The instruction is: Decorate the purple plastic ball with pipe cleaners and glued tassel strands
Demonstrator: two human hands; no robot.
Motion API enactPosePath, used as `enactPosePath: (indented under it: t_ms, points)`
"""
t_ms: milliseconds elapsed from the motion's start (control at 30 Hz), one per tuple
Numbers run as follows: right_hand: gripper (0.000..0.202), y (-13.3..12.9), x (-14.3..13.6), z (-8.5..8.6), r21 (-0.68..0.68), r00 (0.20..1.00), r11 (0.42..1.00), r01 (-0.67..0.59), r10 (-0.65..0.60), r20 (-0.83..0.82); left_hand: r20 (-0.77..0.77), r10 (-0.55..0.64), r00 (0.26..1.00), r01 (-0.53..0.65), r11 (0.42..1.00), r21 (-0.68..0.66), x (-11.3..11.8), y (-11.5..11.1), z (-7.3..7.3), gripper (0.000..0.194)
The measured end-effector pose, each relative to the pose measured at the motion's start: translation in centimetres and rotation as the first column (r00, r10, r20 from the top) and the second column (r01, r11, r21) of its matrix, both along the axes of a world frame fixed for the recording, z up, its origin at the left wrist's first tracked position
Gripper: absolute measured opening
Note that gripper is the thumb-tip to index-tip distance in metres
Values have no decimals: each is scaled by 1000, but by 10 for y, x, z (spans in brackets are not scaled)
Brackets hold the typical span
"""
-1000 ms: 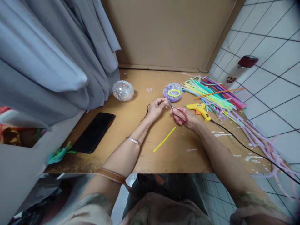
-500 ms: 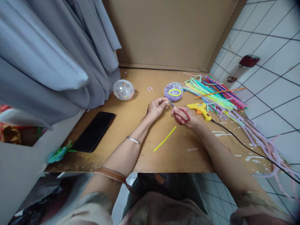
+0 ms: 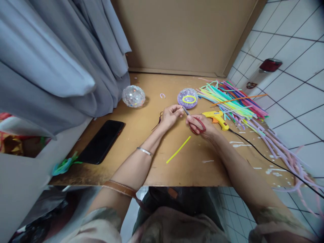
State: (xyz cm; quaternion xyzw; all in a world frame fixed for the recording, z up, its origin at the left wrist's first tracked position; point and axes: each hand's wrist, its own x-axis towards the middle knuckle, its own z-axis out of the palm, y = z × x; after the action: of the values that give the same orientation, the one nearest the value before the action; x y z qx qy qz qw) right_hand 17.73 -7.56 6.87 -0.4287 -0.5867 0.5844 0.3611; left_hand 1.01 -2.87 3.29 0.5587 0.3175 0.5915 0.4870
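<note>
In the head view, my right hand (image 3: 202, 125) is closed round the red handles of a pair of scissors (image 3: 198, 126), whose blades point up and left. The blade tips reach the pinched fingertips of my left hand (image 3: 171, 116); whatever those fingers hold is too small to make out. Just beyond the blades sits a purple-trimmed clear bowl (image 3: 187, 103) with a yellow ring (image 3: 189, 99) at it. Nearer me, a straight yellow pipe cleaner (image 3: 178, 150) lies flat on the wooden table (image 3: 152, 170).
A yellow glue gun (image 3: 216, 118) with a black cord lies right of my hand. Behind it spreads a pile of coloured pipe cleaners (image 3: 227, 98). On the left are a decorated clear ball (image 3: 133, 96) and a black phone (image 3: 101, 141). A grey curtain (image 3: 101, 60) hangs at left.
Both hands and the scissors stay almost where they were. The view has shifted very slightly, and no object has visibly been moved.
</note>
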Motion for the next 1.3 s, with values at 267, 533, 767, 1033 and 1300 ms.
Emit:
enactPosePath:
  t_ms: [267, 533, 767, 1033, 1300]
  points:
    - [56, -1, 3, 2, -32, 999, 999, -44, 45, 29, 39, 19, 999, -16, 998, -62, 2, -2, 0, 32]
    - [54, 6, 7, 3, 369, 879, 929, 41, -209, 429, 90, 143, 986, -133, 985, -109, 4, 3, -4, 25]
    - [51, 8, 9, -3, 373, 893, 927, 38, -199, 403, 115, 155, 981, -140, 982, -125, 2, 6, -6, 35]
    - [60, 4, 6, 1, 19, 1000, 1000, -13, 13, 17, 135, 123, 983, -99, 980, -170, 3, 7, -9, 38]
    - [58, 0, 4, 3, 20, 997, 997, -74, 74, -17, 130, 118, 984, -95, 980, -176, 4, 5, -7, 37]
